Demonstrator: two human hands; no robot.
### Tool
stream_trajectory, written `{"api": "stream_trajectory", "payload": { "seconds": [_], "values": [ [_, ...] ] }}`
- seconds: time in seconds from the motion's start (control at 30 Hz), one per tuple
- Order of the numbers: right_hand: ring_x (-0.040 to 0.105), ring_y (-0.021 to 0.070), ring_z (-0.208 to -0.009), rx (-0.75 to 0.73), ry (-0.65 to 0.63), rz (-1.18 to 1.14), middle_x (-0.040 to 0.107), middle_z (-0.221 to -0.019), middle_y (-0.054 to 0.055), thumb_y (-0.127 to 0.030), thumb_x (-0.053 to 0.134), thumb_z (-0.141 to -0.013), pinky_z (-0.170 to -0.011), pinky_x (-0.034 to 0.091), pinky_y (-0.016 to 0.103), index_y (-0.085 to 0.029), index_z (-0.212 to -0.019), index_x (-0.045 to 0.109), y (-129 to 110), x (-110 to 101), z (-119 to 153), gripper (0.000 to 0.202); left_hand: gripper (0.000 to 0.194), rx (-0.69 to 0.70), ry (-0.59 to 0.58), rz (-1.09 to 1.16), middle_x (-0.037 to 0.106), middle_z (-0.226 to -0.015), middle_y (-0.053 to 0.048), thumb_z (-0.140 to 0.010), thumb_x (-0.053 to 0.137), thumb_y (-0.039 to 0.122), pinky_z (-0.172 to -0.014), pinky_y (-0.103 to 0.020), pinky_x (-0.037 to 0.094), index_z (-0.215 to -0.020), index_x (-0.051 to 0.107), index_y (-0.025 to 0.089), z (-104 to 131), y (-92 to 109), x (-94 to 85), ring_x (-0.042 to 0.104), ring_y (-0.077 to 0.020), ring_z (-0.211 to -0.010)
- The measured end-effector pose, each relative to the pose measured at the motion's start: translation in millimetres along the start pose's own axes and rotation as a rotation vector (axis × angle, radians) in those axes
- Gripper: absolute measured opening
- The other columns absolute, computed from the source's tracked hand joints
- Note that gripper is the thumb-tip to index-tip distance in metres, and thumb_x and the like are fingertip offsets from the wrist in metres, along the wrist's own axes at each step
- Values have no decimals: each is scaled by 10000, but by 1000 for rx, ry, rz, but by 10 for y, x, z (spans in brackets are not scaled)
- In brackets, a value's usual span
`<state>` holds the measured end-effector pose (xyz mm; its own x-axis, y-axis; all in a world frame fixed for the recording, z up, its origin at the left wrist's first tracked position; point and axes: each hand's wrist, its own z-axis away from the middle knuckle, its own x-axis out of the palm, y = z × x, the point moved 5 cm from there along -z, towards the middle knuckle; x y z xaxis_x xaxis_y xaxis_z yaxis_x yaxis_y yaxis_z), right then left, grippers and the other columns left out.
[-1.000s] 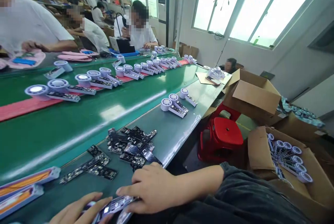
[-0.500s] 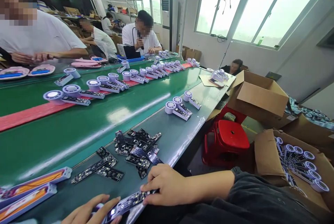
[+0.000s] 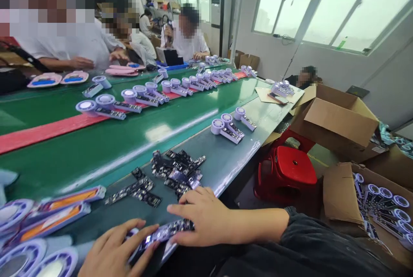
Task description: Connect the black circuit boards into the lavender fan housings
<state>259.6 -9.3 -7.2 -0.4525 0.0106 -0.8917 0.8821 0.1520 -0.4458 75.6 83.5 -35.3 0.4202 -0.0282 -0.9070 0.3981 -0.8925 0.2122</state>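
At the bottom of the head view, my left hand grips the near end of a handheld fan with a black circuit board along its handle. My right hand has its thumb and fingers around the far end of that handle. A small light shines on the board near my left fingers. Just beyond my hands lies a pile of loose black circuit boards. Lilac fans with orange-lined handles lie at the lower left.
Three fans lie farther along the grey tabletop. More fans line the red strip on the green belt. Co-workers sit across. At the right are a red stool and cardboard boxes, one holding fans.
The view has shifted left, showing more lilac fans at the lower left. Both hands remain on the fan, and my right index finger now reaches out above the board.
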Motion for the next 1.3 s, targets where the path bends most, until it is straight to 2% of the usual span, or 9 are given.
{"api": "stream_trajectory", "payload": {
  "seconds": [0.13,0.2,0.33,0.47,0.53,0.7,0.9,1.07,1.3],
  "values": [
    [584,245,-1021,-24,-146,192,657,-1093,78,-458,595,-938,-853,444,393,-187,-1178,626,-159,73,-102,363,237,-97,29,-13,694,-1082,-84,-912,574,408,-886,-467,526,-983,755,272,-97,248,-211,656,-295,-974],
    [589,244,-1007,-23,-181,217,650,-1052,79,-398,600,-943,-805,432,369,-182,-1069,632,-189,128,-148,252,335,-222,124,15,593,-1300,-144,-915,601,358,-958,-496,512,-1218,645,224,-78,307,-312,618,-321,-1129],
    [589,255,-978,-9,-200,243,642,-1040,97,-378,606,-942,-747,392,353,-183,-1041,630,-178,198,-188,220,701,-318,371,116,410,-1493,-129,-874,687,286,-1091,-508,445,-1475,330,328,152,453,-437,477,-314,-1359],
    [579,263,-972,-37,-116,275,649,-1064,98,-377,629,-930,-752,353,345,-176,-1243,584,-152,214,-182,376,646,-436,495,251,416,-1459,-135,-910,600,289,-1105,-522,435,-1474,287,322,475,578,-367,503,-287,-1327],
    [578,254,-942,-69,-83,285,660,-1037,89,-382,650,-916,-745,332,338,-170,-1239,591,-144,212,-185,391,567,-438,491,304,483,-1391,-127,-911,585,274,-1086,-503,457,-1429,355,305,564,653,-300,533,-269,-1284],
    [561,224,-858,-160,-32,327,661,-932,70,-364,614,-940,-715,287,329,-172,-924,639,-114,165,-233,194,370,-385,436,308,628,-1242,-102,-904,584,198,-990,-425,528,-1264,520,252,584,758,-270,625,-229,-1160],
    [540,238,-871,-202,102,316,656,-940,81,-382,569,-962,-734,298,343,-174,-962,644,-115,113,-184,221,128,-457,342,490,738,-961,-59,-925,555,167,-860,-333,562,-988,662,201,473,686,-218,698,-175,-933],
    [536,235,-917,-219,232,215,667,-987,89,-402,486,-998,-791,339,345,-174,-1058,647,-170,39,-99,286,142,-497,227,627,753,-929,-75,-920,562,211,-845,-349,571,-927,702,192,327,656,-91,709,-191,-893],
    [565,247,-963,-201,439,233,683,-1031,104,-409,531,-973,-847,376,364,-175,-1122,647,-10,-180,-20,300,150,-412,269,527,765,-903,-65,-926,554,183,-810,-327,583,-920,703,198,419,625,-295,722,-179,-865]
  ]
}}
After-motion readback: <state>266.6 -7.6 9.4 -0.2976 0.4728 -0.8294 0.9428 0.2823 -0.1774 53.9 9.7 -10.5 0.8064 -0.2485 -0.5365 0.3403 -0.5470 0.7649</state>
